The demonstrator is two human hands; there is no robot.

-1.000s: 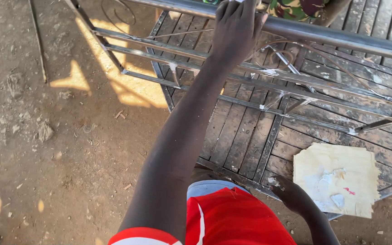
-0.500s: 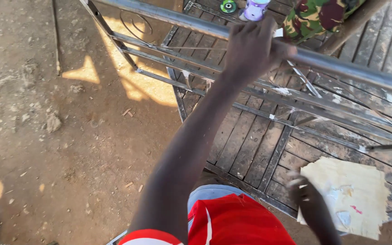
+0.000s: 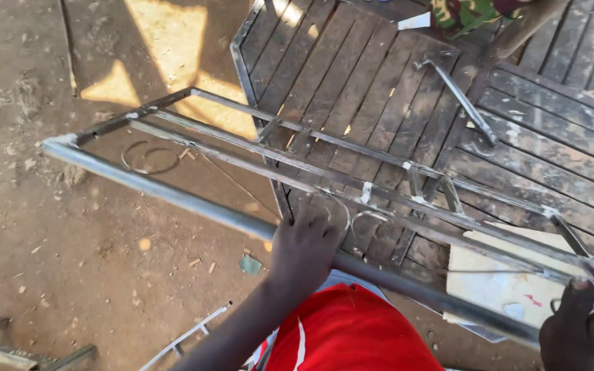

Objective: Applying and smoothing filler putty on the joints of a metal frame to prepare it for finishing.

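Metal frame (image 3: 256,148): long, lying across the slatted platform (image 3: 379,89), left end hanging over the dirt. My left hand (image 3: 305,247): wrapped around the near tube at mid-length. My right hand (image 3: 586,326): closed on the right end. Risk: the unsupported left end may dip and twist loose.

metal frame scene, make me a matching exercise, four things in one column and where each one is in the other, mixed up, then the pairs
Things:
1. left hand
2. right hand
3. wire rings
4. pale sheet

Places:
A. on the dirt ground, under the far left end of the metal frame
B. at the frame's right end, lower right corner of the view
C. on the slatted platform, beneath the frame
D. on the frame's thick tube, near the middle

Pairs: 1-D, 2-B, 3-A, 4-C
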